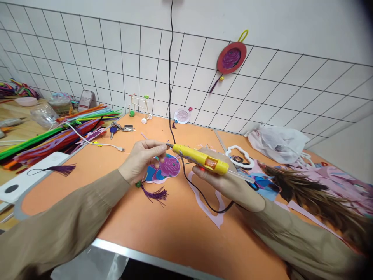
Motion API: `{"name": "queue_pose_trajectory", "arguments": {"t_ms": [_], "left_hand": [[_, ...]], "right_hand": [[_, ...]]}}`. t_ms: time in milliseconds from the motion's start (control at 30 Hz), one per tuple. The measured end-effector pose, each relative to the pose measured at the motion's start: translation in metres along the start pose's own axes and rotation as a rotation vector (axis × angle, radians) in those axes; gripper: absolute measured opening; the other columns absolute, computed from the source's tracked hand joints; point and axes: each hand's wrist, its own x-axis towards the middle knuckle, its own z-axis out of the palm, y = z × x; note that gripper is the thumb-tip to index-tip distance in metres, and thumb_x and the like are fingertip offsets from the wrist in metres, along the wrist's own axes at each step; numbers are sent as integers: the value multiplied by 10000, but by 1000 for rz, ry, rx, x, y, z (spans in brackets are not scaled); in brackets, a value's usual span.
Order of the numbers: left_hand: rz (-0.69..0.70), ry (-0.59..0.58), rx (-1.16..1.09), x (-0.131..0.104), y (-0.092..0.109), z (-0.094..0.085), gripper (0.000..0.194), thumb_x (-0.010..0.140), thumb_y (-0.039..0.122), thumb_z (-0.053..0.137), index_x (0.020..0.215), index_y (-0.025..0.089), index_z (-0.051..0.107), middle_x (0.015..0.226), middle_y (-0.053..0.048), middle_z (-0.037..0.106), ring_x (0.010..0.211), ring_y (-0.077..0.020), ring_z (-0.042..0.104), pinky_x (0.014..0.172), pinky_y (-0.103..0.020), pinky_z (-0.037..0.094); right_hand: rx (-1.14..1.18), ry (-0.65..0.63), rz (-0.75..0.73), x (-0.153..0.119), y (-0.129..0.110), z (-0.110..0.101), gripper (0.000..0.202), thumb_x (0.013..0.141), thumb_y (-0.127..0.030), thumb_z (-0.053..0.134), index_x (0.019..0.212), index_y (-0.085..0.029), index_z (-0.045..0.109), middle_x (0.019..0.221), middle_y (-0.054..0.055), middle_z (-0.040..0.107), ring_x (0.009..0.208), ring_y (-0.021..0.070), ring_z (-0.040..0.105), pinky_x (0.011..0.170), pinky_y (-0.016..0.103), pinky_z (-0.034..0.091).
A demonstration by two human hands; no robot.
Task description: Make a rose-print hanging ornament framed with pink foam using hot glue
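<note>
My right hand (217,181) is wrapped round a yellow glue gun (201,159) with a clear glue stick at its rear; its nozzle points left. My left hand (145,157) is by the nozzle, thumb and forefinger pinched together at the tip; anything between them is too small to make out. Below, partly behind my left hand, a painted cutout (169,167) with a purple rose on blue lies on the orange table (131,217). A purple tassel (155,194) with a green bead lies beside it. A pink paper outline (202,198) lies under the gun's black cable.
Pipe cleaners (67,132), keys (113,130) and a white power strip (35,175) lie left. At right are a plastic bag (276,142), a white cloud-shaped frame (240,155), feathers (309,190) and paper scraps. A black cable (170,70) hangs down centrally before the wire grid.
</note>
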Motion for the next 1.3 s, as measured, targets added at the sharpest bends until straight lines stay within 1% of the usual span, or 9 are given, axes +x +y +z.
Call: {"name": "queue_pose_trajectory", "arguments": {"t_ms": [167, 367, 467, 600, 733, 833, 1067, 1200, 1300], "left_hand": [[-6, 31, 67, -1, 1, 2, 218, 582, 309, 831, 597, 141, 692, 524, 0, 570, 437, -84, 491, 422, -216, 360], [50, 51, 226, 4, 0, -5, 223, 644, 337, 773, 565, 152, 678, 556, -22, 600, 482, -105, 513, 476, -241, 408], [82, 85, 368, 10, -1, -13, 204, 645, 344, 731, 577, 159, 680, 568, -31, 607, 511, -133, 535, 500, -265, 428], [114, 195, 658, 22, 0, -28, 184, 682, 321, 654, 568, 184, 607, 528, 1, 535, 510, -140, 483, 519, -278, 373], [180, 228, 1197, 35, 1, -45, 279, 759, 224, 539, 504, 218, 426, 502, 7, 457, 534, -155, 432, 555, -304, 270], [176, 250, 1337, 41, -2, -54, 334, 762, 185, 510, 476, 230, 343, 475, -2, 399, 527, -169, 385, 564, -330, 209], [196, 258, 1401, 49, -8, -65, 156, 826, 296, 539, 759, 202, 644, 842, -92, 686, 785, -237, 573, 631, -313, 300], [78, 280, 1508, 47, -7, -61, 435, 897, 481, 492, 577, 199, 581, 631, -97, 620, 702, -256, 578, 589, -332, 273], [30, 207, 1625, 46, -11, -54, 561, 924, 587, 423, 543, 201, 563, 647, -111, 629, 744, -275, 604, 590, -338, 294]], "right_hand": [[-17, 9, -7, -1, -1, 1, 200, 898, -440, 575, 790, -276, 611, 718, 39, 586, 671, 231, 575, 662, 421, 495], [58, 41, 35, -3, 4, -3, 215, 910, -414, 589, 1054, -306, 705, 967, 68, 691, 1030, 309, 644, 873, 479, 533], [23, 69, 58, -3, 11, -5, 207, 914, -437, 592, 1030, -312, 709, 925, 59, 689, 1041, 314, 646, 902, 497, 525], [24, 130, 63, -3, 17, -8, 192, 888, -446, 638, 971, -292, 718, 873, 58, 682, 974, 317, 658, 829, 478, 538], [43, 161, 43, -2, 13, -10, 191, 902, -449, 616, 941, -291, 716, 864, 42, 695, 855, 274, 666, 748, 439, 540], [38, 188, 52, -2, 7, -11, 201, 898, -439, 619, 977, -282, 717, 916, 52, 719, 853, 273, 674, 732, 436, 542], [72, 186, -7, -2, 9, -13, 278, 912, -415, 624, 1147, -295, 712, 1013, 58, 730, 957, 296, 676, 778, 442, 560], [29, 159, -9, -2, 5, -17, 300, 928, -399, 596, 1182, -281, 701, 1036, 62, 729, 978, 300, 678, 809, 445, 551], [-25, 154, 4, -2, 2, -19, 282, 920, -379, 598, 1155, -270, 709, 1027, 60, 733, 970, 299, 681, 819, 445, 544]]}}
